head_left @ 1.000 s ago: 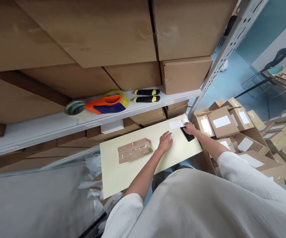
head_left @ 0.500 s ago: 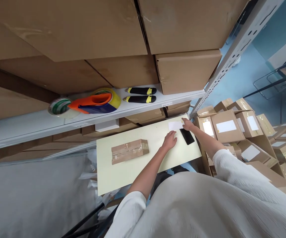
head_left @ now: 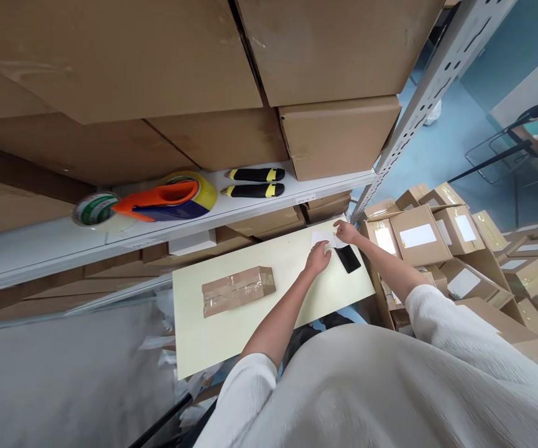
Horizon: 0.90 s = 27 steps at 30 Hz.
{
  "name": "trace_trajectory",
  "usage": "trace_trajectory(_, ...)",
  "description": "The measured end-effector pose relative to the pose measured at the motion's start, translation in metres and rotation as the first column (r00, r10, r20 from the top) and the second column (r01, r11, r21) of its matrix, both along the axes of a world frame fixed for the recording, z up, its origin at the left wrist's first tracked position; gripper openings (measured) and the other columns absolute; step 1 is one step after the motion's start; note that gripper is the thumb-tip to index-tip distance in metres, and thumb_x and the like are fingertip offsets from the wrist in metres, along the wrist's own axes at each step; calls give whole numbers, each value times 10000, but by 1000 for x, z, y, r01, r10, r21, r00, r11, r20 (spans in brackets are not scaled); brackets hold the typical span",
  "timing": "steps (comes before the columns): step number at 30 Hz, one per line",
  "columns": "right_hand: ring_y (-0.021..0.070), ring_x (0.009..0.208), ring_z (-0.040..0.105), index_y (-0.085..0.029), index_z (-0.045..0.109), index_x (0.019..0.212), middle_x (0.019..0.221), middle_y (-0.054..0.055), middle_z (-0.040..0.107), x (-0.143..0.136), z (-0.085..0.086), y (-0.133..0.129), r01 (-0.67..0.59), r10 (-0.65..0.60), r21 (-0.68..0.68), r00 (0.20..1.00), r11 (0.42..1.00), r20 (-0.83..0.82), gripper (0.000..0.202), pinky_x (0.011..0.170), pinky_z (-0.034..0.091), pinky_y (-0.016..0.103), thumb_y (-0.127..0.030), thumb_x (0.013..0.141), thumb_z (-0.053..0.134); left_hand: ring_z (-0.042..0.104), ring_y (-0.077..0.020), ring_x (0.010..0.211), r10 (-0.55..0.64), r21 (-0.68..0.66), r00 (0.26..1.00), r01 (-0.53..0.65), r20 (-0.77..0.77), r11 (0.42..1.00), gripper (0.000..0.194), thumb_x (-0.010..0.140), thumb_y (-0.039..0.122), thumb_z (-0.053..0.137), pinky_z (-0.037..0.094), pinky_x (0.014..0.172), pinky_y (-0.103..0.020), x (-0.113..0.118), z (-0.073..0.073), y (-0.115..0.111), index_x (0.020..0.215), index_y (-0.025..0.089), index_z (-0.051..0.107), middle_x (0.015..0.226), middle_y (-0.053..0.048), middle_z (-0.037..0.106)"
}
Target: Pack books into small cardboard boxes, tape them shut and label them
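A white paper label (head_left: pixel 321 237) lies near the back right of the pale yellow board (head_left: pixel 194 330). My left hand (head_left: pixel 318 257) rests at the label's lower edge, fingers slightly spread. At its right end my right hand (head_left: pixel 345 232) is closed, thumb and fingers pinched together; whatever sits between them is too small to make out. Just below the right hand lies a black phone (head_left: pixel 347 259), its upper edge close to the label. A long cardboard box sealed with clear tape (head_left: pixel 238 290) sits on the left half of the board.
On the metal shelf (head_left: pixel 334 185) are two black-and-yellow cutters (head_left: pixel 255 190), an orange-and-blue tape dispenser (head_left: pixel 170 200) and a tape roll (head_left: pixel 95 211). Large cartons (head_left: pixel 338 137) stand above. Right of the board, labelled boxes (head_left: pixel 420 236) are piled beyond the shelf post (head_left: pixel 418 118).
My right hand has drawn its fingers together and shifted slightly over the label's right end. My left hand now covers more of the label's lower edge. The whole view has shifted slightly.
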State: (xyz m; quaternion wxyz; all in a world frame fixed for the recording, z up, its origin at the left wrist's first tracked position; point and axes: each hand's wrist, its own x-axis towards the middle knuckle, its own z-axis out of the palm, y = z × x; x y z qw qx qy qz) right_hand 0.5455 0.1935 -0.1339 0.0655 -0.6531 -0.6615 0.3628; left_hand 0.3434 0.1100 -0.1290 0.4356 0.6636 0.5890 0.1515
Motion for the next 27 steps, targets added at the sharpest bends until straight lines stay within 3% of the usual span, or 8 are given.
trace_trajectory(5,167,786,671,-204,663,1207,845,-17,715,-6,14,0,17,-32,-67,971,998,-236,464,708,499,253,-68,764,655,755,-233,1100,205,-74,975,-199,87,977,387,989,173,593,573,1073,-408,15,6,19,1369,222,652,1386,-115,733)
trace_trajectory(10,140,662,600,-214,665,1099,709,-61,636,-10,21,-2,14,-89,-158,873,987,-479,417,615,458,235,-118,694,689,764,-218,1015,325,-104,935,-313,139,944,385,962,179,664,587,1006,-395,21,11,26,1342,237,654,1349,-102,744)
trace_trajectory(15,134,661,608,-213,675,1073,700,-60,652,-16,21,-5,28,-149,-221,818,975,-555,417,599,453,223,-145,667,744,766,-194,954,371,-144,913,-349,173,926,417,944,163,669,598,936,-348,23,14,26,1351,254,655,1215,-74,776)
trace_trajectory(27,149,720,675,-195,719,983,773,-9,737,-24,27,-9,39,-223,-270,685,962,-694,365,707,536,273,-134,644,842,759,-175,932,419,-106,892,-406,169,908,399,926,138,656,598,946,-341,15,20,23,1310,245,658,1150,-53,784)
